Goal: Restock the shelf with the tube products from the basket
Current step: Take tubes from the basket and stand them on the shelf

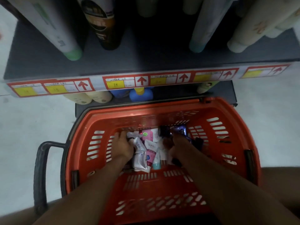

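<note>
**Both hands down in the basket**

Head view: both arms reach down into the orange basket (227, 143), which sits on the pale floor right in front of the shelf (48, 62). The left hand (122, 146) is at the left edge of the pile of tubes (146, 148), its fingers (117, 135) curled down against a white tube (139, 146) with dark lettering; whether they actually pinch it, I cannot tell. The right hand (174, 147) is on the right side of the pile, blurred and partly hidden among the products, so I cannot tell how its fingers lie. The tubes lie jumbled on the basket floor towards its far end: white ones, pink-and-white ones, one with a teal cap (156, 165) at the near edge, and dark blue packs (181, 129) at the far right. A black handle (40, 176) sticks out on the basket's left. Above, the shelf carries tall tubes standing on their caps, a green-capped one (73, 53) far left. Red-and-yellow price labels (118, 82) with arrows run along its front edge, and blue bottles (141, 95) sit on the level below.
</note>
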{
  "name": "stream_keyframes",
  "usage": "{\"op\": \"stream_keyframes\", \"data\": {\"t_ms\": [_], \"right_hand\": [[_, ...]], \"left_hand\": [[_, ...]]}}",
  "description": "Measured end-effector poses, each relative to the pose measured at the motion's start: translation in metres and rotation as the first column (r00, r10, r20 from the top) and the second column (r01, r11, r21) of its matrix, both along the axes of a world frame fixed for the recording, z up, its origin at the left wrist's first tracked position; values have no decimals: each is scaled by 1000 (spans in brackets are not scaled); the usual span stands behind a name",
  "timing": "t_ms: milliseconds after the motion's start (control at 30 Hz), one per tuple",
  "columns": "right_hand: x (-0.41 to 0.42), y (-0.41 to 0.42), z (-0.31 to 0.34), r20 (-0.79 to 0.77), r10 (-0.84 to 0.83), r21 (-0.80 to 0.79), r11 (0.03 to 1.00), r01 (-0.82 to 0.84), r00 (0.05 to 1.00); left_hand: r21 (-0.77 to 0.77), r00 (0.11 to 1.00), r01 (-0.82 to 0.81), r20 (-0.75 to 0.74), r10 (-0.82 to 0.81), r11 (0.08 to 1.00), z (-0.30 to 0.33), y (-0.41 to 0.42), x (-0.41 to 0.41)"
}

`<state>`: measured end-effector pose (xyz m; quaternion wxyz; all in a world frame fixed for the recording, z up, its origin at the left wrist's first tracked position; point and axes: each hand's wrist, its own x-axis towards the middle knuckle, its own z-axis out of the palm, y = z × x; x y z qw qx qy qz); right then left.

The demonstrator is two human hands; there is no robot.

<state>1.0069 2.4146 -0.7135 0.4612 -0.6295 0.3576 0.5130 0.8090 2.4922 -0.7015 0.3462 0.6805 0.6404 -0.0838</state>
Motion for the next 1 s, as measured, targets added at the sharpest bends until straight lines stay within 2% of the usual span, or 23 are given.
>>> {"op": "stream_keyframes", "data": {"t_ms": [133, 300, 367, 433, 500, 700, 833, 1000], "right_hand": [[1, 0, -5, -33, 45, -14, 999, -46, 998], [-1, -5, -2, -39, 51, 85, 995, -48, 998], [-3, -3, 4, -64, 20, 83, 996, -15, 998], [-9, -2, 8, -107, -8, 159, 987, 25, 994], [-15, -6, 20, -121, -23, 214, 976, 48, 992], [-33, -31, 55, -74, 109, 251, 964, -87, 991], [-37, -47, 84, 20, 213, 307, 929, -209, 977], [-34, -58, 126, 155, 262, 425, 853, -304, 952]], "left_hand": [[29, 1000, 1, 30, -2, 1000, 0, -10, -1], [25, 974, -56, 223, 49, 998, 6, -12, -5], [-61, 939, -118, 319, 132, 991, 19, -12, -1], [-182, 887, -178, 395, 237, 967, 32, -13, 4], [-253, 856, -169, 442, 269, 953, 44, -13, 7], [-528, 709, -168, 522, 474, 832, 92, -24, 19], [-624, 637, -136, 540, 550, 770, 122, -31, 14], [-638, 550, -126, 593, 589, 760, 156, -38, 8]]}}
